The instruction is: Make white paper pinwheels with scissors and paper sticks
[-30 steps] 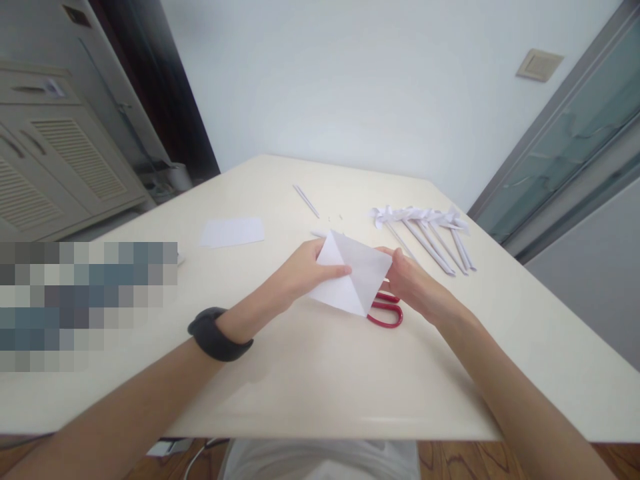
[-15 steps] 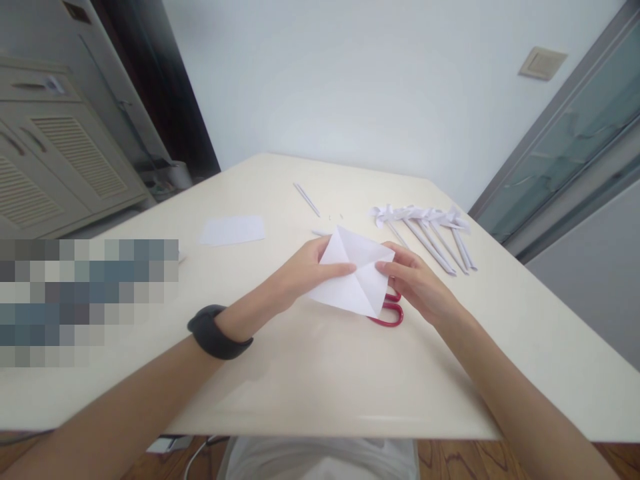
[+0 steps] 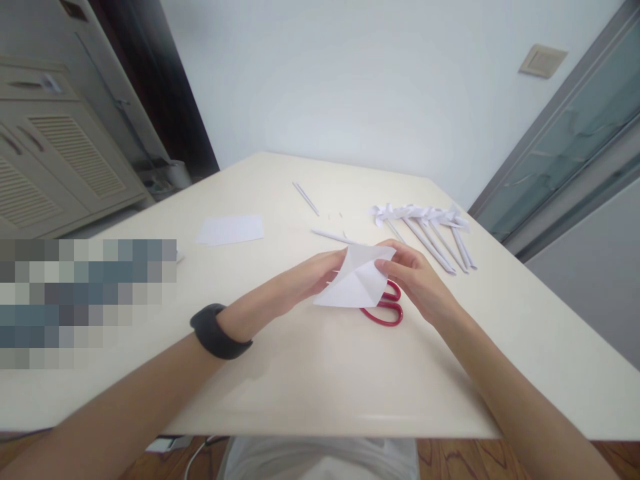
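A square of white paper [image 3: 363, 277] with diagonal creases is held up above the table in front of me. My right hand [image 3: 413, 270] pinches its right side, thumb on the front face and fingers behind. At the left edge of the paper is my left hand [image 3: 313, 275], its fingers closed and largely hidden behind the sheet, with thin white edges showing by them. Partly covered by the paper, a pair of scissors with red handles [image 3: 393, 313] lies on the table; its blades are out of sight. Just beyond the paper lies a white paper stick [image 3: 330, 235].
Several white paper pinwheels on sticks [image 3: 430, 233] lie in a row at the right. A paper sheet or stack [image 3: 231, 229] rests at the left, and thin paper rolls [image 3: 305, 199] lie farther back with tiny scraps. The white table [image 3: 320, 387] meets a wall behind.
My left thumb has come off the front of the paper, and that hand has moved slightly left and behind it. The paper has tilted and bent, uncovering more of the scissors and the stick.
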`<state>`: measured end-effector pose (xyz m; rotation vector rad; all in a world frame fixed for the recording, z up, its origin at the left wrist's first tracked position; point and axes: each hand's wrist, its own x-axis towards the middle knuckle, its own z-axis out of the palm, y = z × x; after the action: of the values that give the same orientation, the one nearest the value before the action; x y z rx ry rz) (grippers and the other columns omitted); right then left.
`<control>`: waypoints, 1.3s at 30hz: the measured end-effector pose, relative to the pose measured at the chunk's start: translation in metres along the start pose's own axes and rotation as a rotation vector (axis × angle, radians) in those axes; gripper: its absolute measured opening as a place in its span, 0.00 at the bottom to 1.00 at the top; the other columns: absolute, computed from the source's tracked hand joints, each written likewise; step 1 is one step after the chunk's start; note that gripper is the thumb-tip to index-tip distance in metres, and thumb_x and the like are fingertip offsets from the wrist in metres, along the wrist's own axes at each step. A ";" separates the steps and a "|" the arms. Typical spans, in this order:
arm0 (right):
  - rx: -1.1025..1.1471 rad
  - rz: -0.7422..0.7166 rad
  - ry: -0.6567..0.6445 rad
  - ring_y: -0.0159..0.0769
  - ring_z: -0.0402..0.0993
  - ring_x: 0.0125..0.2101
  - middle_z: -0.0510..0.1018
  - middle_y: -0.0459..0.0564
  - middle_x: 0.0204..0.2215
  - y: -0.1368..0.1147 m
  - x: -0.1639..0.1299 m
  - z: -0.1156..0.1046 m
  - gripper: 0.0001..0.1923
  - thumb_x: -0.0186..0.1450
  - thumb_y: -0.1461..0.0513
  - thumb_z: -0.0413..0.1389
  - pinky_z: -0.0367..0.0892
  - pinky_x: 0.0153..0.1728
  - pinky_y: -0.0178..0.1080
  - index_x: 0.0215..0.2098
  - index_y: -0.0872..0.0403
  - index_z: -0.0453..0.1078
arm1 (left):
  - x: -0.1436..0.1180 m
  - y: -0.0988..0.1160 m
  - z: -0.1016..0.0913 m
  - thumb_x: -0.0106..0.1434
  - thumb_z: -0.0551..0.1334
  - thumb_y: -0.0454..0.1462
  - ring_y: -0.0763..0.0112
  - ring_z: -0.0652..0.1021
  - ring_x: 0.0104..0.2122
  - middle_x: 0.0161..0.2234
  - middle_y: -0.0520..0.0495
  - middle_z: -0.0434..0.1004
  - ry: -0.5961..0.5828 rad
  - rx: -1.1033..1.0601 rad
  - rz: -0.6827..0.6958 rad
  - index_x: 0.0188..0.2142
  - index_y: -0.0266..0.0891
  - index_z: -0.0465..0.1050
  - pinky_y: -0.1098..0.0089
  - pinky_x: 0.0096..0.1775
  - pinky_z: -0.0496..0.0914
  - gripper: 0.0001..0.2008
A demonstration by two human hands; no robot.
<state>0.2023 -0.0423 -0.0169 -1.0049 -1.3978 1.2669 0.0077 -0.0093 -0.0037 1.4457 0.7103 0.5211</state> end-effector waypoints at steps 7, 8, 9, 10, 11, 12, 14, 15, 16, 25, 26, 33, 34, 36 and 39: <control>-0.046 -0.026 0.010 0.29 0.66 0.29 0.71 0.44 0.32 -0.002 -0.001 0.003 0.06 0.59 0.65 0.54 0.63 0.30 0.32 0.36 0.51 0.69 | 0.000 -0.004 0.005 0.55 0.62 0.49 0.65 0.76 0.37 0.39 0.46 0.77 0.018 0.088 -0.014 0.44 0.42 0.72 0.70 0.35 0.67 0.20; -0.040 -0.020 0.013 0.29 0.67 0.30 0.71 0.44 0.32 -0.002 -0.001 0.003 0.06 0.60 0.64 0.54 0.63 0.31 0.32 0.37 0.51 0.69 | -0.001 -0.004 0.005 0.55 0.63 0.48 0.66 0.77 0.36 0.39 0.47 0.78 0.011 0.089 -0.011 0.44 0.42 0.73 0.70 0.35 0.66 0.19; -0.036 -0.011 0.020 0.29 0.67 0.30 0.71 0.44 0.32 -0.002 -0.001 0.003 0.06 0.61 0.63 0.54 0.64 0.31 0.32 0.38 0.51 0.68 | -0.001 -0.004 0.005 0.55 0.63 0.48 0.66 0.77 0.36 0.38 0.47 0.78 0.006 0.095 -0.006 0.42 0.42 0.73 0.70 0.35 0.66 0.18; -0.033 -0.003 0.028 0.30 0.67 0.31 0.71 0.44 0.32 -0.002 -0.001 0.004 0.06 0.61 0.62 0.54 0.64 0.32 0.33 0.38 0.50 0.68 | -0.001 -0.004 0.005 0.55 0.63 0.47 0.66 0.77 0.36 0.38 0.47 0.78 0.007 0.103 -0.001 0.41 0.41 0.74 0.70 0.35 0.66 0.18; -0.031 0.008 0.032 0.31 0.68 0.32 0.71 0.45 0.33 -0.001 0.000 0.004 0.06 0.62 0.60 0.53 0.65 0.33 0.34 0.38 0.50 0.68 | -0.001 -0.004 0.004 0.54 0.64 0.47 0.65 0.77 0.36 0.37 0.47 0.78 0.018 0.109 0.004 0.40 0.41 0.74 0.70 0.35 0.66 0.17; -0.029 0.020 0.033 0.31 0.68 0.33 0.71 0.45 0.33 -0.001 0.000 0.004 0.07 0.63 0.58 0.53 0.65 0.34 0.34 0.38 0.51 0.67 | 0.000 -0.005 0.002 0.54 0.64 0.47 0.65 0.77 0.36 0.37 0.47 0.79 0.038 0.107 0.009 0.40 0.40 0.75 0.70 0.35 0.66 0.17; -0.025 0.045 0.023 0.31 0.68 0.32 0.71 0.47 0.36 -0.001 0.001 0.003 0.11 0.64 0.53 0.51 0.66 0.34 0.35 0.37 0.51 0.67 | 0.001 -0.008 -0.001 0.53 0.65 0.46 0.64 0.77 0.36 0.38 0.47 0.79 0.082 0.078 0.026 0.41 0.40 0.75 0.69 0.36 0.67 0.18; -0.028 0.059 0.013 0.30 0.68 0.30 0.71 0.47 0.37 -0.001 0.001 0.003 0.13 0.65 0.51 0.50 0.66 0.33 0.34 0.37 0.51 0.67 | 0.002 -0.010 -0.003 0.53 0.65 0.46 0.63 0.78 0.37 0.38 0.46 0.79 0.105 0.058 0.040 0.41 0.40 0.75 0.68 0.36 0.68 0.18; -0.037 0.075 0.000 0.29 0.68 0.29 0.71 0.47 0.37 -0.001 0.001 0.003 0.15 0.65 0.50 0.49 0.65 0.31 0.34 0.37 0.51 0.67 | 0.003 -0.011 -0.005 0.53 0.65 0.46 0.63 0.78 0.37 0.39 0.46 0.79 0.131 0.040 0.059 0.42 0.40 0.75 0.68 0.37 0.68 0.19; -0.187 0.179 -0.091 0.28 0.65 0.27 0.69 0.43 0.24 -0.003 -0.002 0.006 0.10 0.60 0.56 0.57 0.60 0.31 0.33 0.28 0.54 0.64 | 0.006 -0.015 -0.008 0.55 0.64 0.43 0.63 0.77 0.40 0.44 0.44 0.78 0.279 0.024 0.186 0.46 0.37 0.73 0.69 0.38 0.68 0.20; -0.188 0.174 -0.087 0.28 0.65 0.27 0.68 0.42 0.23 -0.002 -0.001 0.006 0.10 0.60 0.57 0.57 0.59 0.30 0.32 0.28 0.54 0.64 | 0.006 -0.014 -0.007 0.55 0.64 0.43 0.63 0.77 0.40 0.44 0.44 0.78 0.282 0.032 0.190 0.45 0.37 0.73 0.70 0.38 0.68 0.19; -0.218 0.133 -0.098 0.28 0.64 0.27 0.67 0.42 0.23 0.001 0.000 0.004 0.10 0.61 0.58 0.56 0.58 0.28 0.33 0.26 0.54 0.62 | 0.005 -0.011 -0.007 0.56 0.63 0.45 0.68 0.77 0.33 0.37 0.46 0.79 0.339 0.097 0.193 0.39 0.38 0.74 0.73 0.32 0.67 0.15; -0.239 0.130 -0.092 0.29 0.65 0.27 0.67 0.43 0.24 0.001 0.000 0.004 0.10 0.61 0.58 0.56 0.59 0.29 0.33 0.27 0.54 0.63 | 0.005 -0.010 -0.008 0.56 0.63 0.45 0.69 0.77 0.32 0.35 0.47 0.79 0.342 0.114 0.187 0.38 0.38 0.74 0.74 0.31 0.67 0.15; -0.287 0.107 -0.058 0.30 0.67 0.31 0.70 0.44 0.30 -0.001 0.000 0.004 0.08 0.60 0.57 0.57 0.62 0.30 0.33 0.30 0.53 0.64 | 0.005 -0.008 -0.010 0.56 0.63 0.45 0.69 0.77 0.29 0.32 0.47 0.79 0.354 0.176 0.187 0.36 0.37 0.74 0.74 0.29 0.67 0.14; -0.317 0.019 0.030 0.33 0.69 0.39 0.70 0.47 0.40 -0.003 0.000 0.004 0.10 0.59 0.58 0.58 0.65 0.34 0.34 0.38 0.51 0.65 | 0.004 -0.007 -0.010 0.56 0.62 0.42 0.69 0.77 0.30 0.31 0.48 0.79 0.370 0.348 0.243 0.32 0.37 0.74 0.73 0.31 0.68 0.10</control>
<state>0.1988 -0.0437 -0.0138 -1.2471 -1.6011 1.0582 0.0029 -0.0003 -0.0107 1.7964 0.9569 0.9024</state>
